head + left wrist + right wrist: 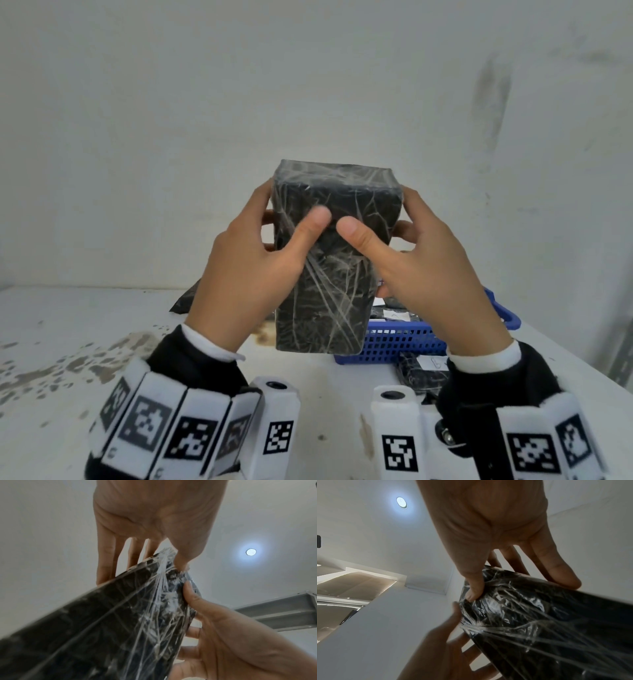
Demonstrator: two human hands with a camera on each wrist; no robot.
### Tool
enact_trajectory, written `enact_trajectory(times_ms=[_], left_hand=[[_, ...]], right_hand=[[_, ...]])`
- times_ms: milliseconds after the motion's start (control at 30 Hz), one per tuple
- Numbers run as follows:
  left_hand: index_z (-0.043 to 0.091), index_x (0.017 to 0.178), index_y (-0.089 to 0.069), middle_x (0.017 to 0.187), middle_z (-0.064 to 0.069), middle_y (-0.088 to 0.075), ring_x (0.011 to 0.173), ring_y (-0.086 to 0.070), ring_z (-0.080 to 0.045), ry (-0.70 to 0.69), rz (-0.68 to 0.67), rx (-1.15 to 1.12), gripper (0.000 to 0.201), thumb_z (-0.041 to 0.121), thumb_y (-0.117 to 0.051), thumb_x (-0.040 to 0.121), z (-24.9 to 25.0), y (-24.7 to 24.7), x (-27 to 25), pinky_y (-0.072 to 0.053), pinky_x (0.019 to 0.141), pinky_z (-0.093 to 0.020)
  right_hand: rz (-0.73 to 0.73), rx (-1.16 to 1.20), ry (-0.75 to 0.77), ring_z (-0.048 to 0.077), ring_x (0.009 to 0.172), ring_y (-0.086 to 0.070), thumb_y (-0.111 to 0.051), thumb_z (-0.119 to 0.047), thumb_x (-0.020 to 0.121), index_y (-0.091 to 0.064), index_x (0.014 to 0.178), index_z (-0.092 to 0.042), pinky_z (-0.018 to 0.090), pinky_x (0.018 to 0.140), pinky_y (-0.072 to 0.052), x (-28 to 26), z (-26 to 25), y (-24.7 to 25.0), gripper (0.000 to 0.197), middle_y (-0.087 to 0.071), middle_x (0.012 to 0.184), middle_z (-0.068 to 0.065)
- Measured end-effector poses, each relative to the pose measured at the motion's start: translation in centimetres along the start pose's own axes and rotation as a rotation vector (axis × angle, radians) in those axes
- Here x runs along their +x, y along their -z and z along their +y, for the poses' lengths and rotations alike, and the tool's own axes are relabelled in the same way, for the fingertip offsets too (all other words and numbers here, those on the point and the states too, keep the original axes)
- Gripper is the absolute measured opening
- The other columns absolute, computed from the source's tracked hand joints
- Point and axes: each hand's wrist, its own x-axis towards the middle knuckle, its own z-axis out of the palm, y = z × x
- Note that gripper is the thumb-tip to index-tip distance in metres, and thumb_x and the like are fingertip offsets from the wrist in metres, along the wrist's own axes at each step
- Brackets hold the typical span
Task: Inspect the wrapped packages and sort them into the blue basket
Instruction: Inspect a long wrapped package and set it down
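I hold a tall black package (329, 260) wrapped in crinkled clear film upright in the air, above the table. My left hand (270, 246) grips its left side, thumb across the near face and fingers behind. On the other side my right hand (414, 253) grips it the same way. From the left wrist, my left hand (154, 524) reaches over the package (111, 622), with my right hand (231, 635) alongside. The right wrist view has my right hand (488, 531) pressing its thumb into the film of the package (539, 615). The blue basket (404, 339) stands on the table behind and right of the package.
Dark wrapped packages with white labels (397, 313) lie in the basket. Another wrapped package (421, 373) lies on the table in front of it. A flat black bag (185, 301) lies behind my left hand. The white table (85, 342) is stained, with a wall close behind.
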Motion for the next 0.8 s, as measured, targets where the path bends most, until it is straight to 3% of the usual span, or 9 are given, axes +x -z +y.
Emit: enact_trajectory(times_ms=[67,133,233,333,433,533,633,800], left_hand=[[0.045,0.120,-0.056,0.102,0.021,-0.069,0.088,-0.063,0.010,0.040,-0.027,-0.057,0.063,0.078,-0.034,0.072,0.35,0.36,-0.04,-0.054,0.085,-0.029],[0.045,0.119,-0.056,0.094,0.026,-0.069,0.081,-0.067,0.003,0.091,-0.066,-0.099,0.061,0.079,-0.030,0.075,0.75,0.76,-0.03,-0.055,0.083,-0.034],[0.038,0.118,-0.059,0.098,0.015,-0.072,0.078,-0.073,-0.014,0.186,-0.106,-0.254,0.036,0.057,-0.045,0.091,1.00,1.00,0.15,-0.060,0.075,-0.032],[0.029,0.115,-0.064,0.096,0.009,-0.073,0.081,-0.073,-0.020,0.206,-0.106,-0.350,0.024,0.038,-0.052,0.095,0.80,0.87,0.36,-0.061,0.072,-0.030],[0.027,0.114,-0.062,0.088,0.012,-0.072,0.085,-0.070,-0.013,0.173,-0.111,-0.393,0.020,0.025,-0.054,0.096,0.75,0.69,0.42,-0.061,0.072,-0.029],[0.028,0.110,-0.060,0.098,0.007,-0.070,0.086,-0.067,-0.010,0.118,-0.108,-0.390,0.020,0.026,-0.063,0.090,0.90,0.76,0.30,-0.059,0.079,-0.036],[0.031,0.108,-0.055,0.102,0.000,-0.072,0.089,-0.069,-0.013,0.086,-0.112,-0.352,0.038,0.040,-0.066,0.073,0.74,1.01,0.23,-0.057,0.088,-0.044],[0.030,0.105,-0.049,0.101,0.000,-0.073,0.090,-0.072,-0.019,0.082,-0.126,-0.316,0.053,0.047,-0.079,0.064,0.83,0.90,0.18,-0.056,0.088,-0.046]], right_hand=[[0.005,0.012,0.010,0.005,0.095,-0.070,-0.068,-0.068,0.066,-0.046,0.133,-0.051,0.044,0.083,-0.061,0.15,0.16,0.26,0.072,-0.067,0.105,-0.024],[-0.016,0.011,0.027,0.009,0.090,-0.072,-0.067,-0.067,0.065,-0.043,0.134,-0.053,0.038,0.083,-0.061,0.28,0.28,0.46,0.075,-0.068,0.113,-0.021],[-0.055,-0.087,0.074,0.001,0.077,-0.068,-0.064,-0.067,0.070,-0.032,0.143,-0.054,0.012,0.072,-0.053,0.38,0.40,0.57,0.081,-0.063,0.124,-0.022],[-0.085,-0.112,0.054,-0.004,0.055,-0.063,-0.065,-0.065,0.074,-0.029,0.145,-0.056,0.004,0.060,-0.045,0.36,0.11,0.69,0.079,-0.057,0.115,-0.029],[-0.140,0.051,-0.008,-0.001,0.069,-0.071,-0.059,-0.073,0.070,-0.046,0.128,-0.055,0.015,0.065,-0.055,0.24,-0.32,0.84,0.062,-0.070,0.113,-0.017],[-0.124,0.245,-0.045,0.014,0.091,-0.075,-0.067,-0.053,0.079,-0.060,0.116,-0.035,0.030,0.077,-0.061,0.41,-0.12,0.87,0.041,-0.075,0.109,-0.003],[-0.112,0.278,-0.014,0.019,0.092,-0.076,-0.075,-0.047,0.075,-0.063,0.111,-0.031,0.041,0.086,-0.061,0.39,-0.01,0.91,0.041,-0.075,0.109,-0.001],[-0.107,0.202,0.045,0.021,0.080,-0.077,-0.080,-0.052,0.062,-0.063,0.108,-0.037,0.045,0.088,-0.060,0.15,-0.10,1.09,0.051,-0.074,0.111,-0.008]])
